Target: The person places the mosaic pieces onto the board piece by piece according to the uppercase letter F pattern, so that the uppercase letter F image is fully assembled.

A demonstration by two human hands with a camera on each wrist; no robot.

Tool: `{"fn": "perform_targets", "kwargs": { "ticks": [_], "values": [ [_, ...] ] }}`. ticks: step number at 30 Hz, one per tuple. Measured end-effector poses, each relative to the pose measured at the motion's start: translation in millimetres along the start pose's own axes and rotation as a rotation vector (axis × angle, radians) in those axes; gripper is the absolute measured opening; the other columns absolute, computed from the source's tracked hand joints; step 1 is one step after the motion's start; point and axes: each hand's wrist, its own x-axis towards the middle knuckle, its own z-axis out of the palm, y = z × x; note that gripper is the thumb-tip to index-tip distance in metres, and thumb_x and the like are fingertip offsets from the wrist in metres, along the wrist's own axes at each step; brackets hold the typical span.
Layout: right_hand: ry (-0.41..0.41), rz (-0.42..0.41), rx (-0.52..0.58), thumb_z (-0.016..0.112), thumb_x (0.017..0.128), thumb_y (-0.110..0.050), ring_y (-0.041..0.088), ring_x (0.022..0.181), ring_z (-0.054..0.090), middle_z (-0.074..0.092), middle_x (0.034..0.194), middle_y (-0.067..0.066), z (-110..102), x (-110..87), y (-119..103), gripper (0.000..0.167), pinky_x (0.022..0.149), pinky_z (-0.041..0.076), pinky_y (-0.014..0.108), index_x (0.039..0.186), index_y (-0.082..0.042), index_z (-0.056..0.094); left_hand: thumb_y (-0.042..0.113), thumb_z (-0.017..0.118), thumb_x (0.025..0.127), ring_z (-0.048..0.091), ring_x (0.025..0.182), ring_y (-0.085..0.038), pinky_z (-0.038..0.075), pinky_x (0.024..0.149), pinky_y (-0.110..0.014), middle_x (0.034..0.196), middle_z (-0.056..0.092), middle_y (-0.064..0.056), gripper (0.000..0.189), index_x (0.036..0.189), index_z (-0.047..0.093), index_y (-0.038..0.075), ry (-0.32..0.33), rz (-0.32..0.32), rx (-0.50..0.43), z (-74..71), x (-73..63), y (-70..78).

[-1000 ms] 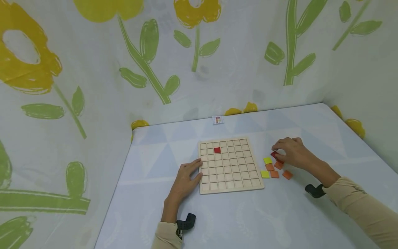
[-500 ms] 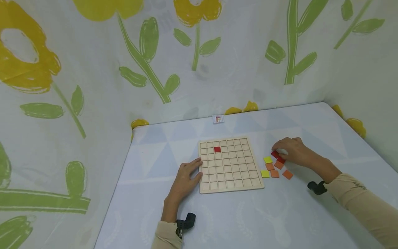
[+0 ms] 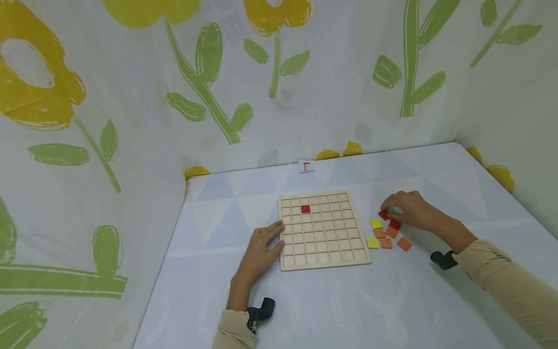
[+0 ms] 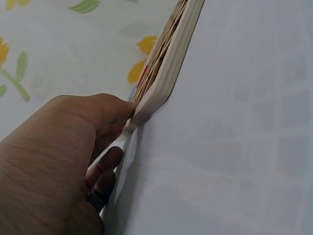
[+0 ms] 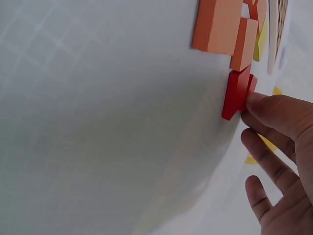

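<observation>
A square wooden grid board [image 3: 322, 232] lies on the table, with one red tile [image 3: 305, 209] in a cell of an upper row. My left hand [image 3: 257, 252] rests at the board's left edge. In the left wrist view its thumb [image 4: 117, 107] touches the board's rim. Right of the board, my right hand [image 3: 411, 211] pinches a red tile [image 3: 383, 214] between thumb and fingers, low over the table. Another red tile [image 5: 236, 95] lies just beside the fingertips, touching an orange tile [image 5: 244, 45]. The pinched tile is partly hidden by the hand.
Several orange tiles [image 3: 386, 243] and two yellow ones [image 3: 372, 243] lie between the board and my right hand. A small printed pattern card [image 3: 306, 166] sits at the table's far edge, against the flowered cloth backdrop [image 3: 331, 97].
My right hand has drawn one red tile slightly left and away from the other red tile, which now shows more. The left hand and the board keep their places.
</observation>
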Motion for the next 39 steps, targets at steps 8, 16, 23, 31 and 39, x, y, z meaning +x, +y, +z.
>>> {"fn": "perform_targets", "kwargs": {
  "ticks": [8, 16, 23, 31, 39],
  "values": [
    [-0.018, 0.083, -0.006, 0.077, 0.086, -0.010, 0.036, 0.108, 0.057, 0.070, 0.111, 0.014, 3, 2.5, -5, 0.022, 0.091, 0.037, 0.064, 0.107, -0.005, 0.073, 0.026, 0.065, 0.098, 0.046, 0.126, -0.019, 0.041, 0.104, -0.043, 0.152, 0.046, 0.012, 0.047, 0.143, 0.057, 0.018, -0.005, -0.009, -0.003, -0.6, -0.1, 0.5],
    [-0.004, 0.084, -0.020, 0.079, 0.083, -0.010, 0.034, 0.107, 0.057, 0.071, 0.109, 0.011, 1, 2.7, -4, 0.021, 0.093, 0.033, 0.065, 0.104, -0.008, 0.075, 0.025, 0.066, 0.098, 0.045, 0.127, -0.018, 0.041, 0.104, -0.044, 0.152, 0.045, 0.013, 0.047, 0.143, 0.057, 0.018, -0.004, -0.013, -0.015, -1.0, -1.6, 1.4],
    [0.013, 0.094, 0.012, 0.080, 0.083, -0.010, 0.035, 0.109, 0.056, 0.071, 0.109, 0.013, -2, 5.7, -8, 0.023, 0.095, 0.032, 0.064, 0.105, -0.006, 0.075, 0.026, 0.065, 0.098, 0.044, 0.127, -0.019, 0.041, 0.104, -0.045, 0.152, 0.045, 0.013, 0.047, 0.143, 0.057, 0.018, -0.006, -0.011, -0.015, 0.0, -0.5, 0.0],
    [0.025, 0.050, 0.027, 0.081, 0.084, -0.012, 0.035, 0.111, 0.057, 0.071, 0.111, 0.011, -10, 14.6, -21, 0.022, 0.096, 0.032, 0.060, 0.105, -0.009, 0.075, 0.027, 0.064, 0.099, 0.044, 0.127, -0.020, 0.041, 0.104, -0.045, 0.153, 0.045, 0.012, 0.047, 0.144, 0.057, 0.018, -0.009, -0.007, -0.002, 1.0, 0.3, -0.1],
    [0.029, -0.006, 0.041, 0.081, 0.084, -0.012, 0.034, 0.111, 0.056, 0.071, 0.110, 0.010, -16, 26.9, -37, 0.023, 0.096, 0.031, 0.059, 0.106, -0.008, 0.076, 0.026, 0.064, 0.099, 0.045, 0.128, -0.021, 0.041, 0.105, -0.045, 0.153, 0.045, 0.011, 0.046, 0.144, 0.057, 0.017, -0.009, 0.000, 0.012, -1.1, -0.4, 2.5]
  ]
}}
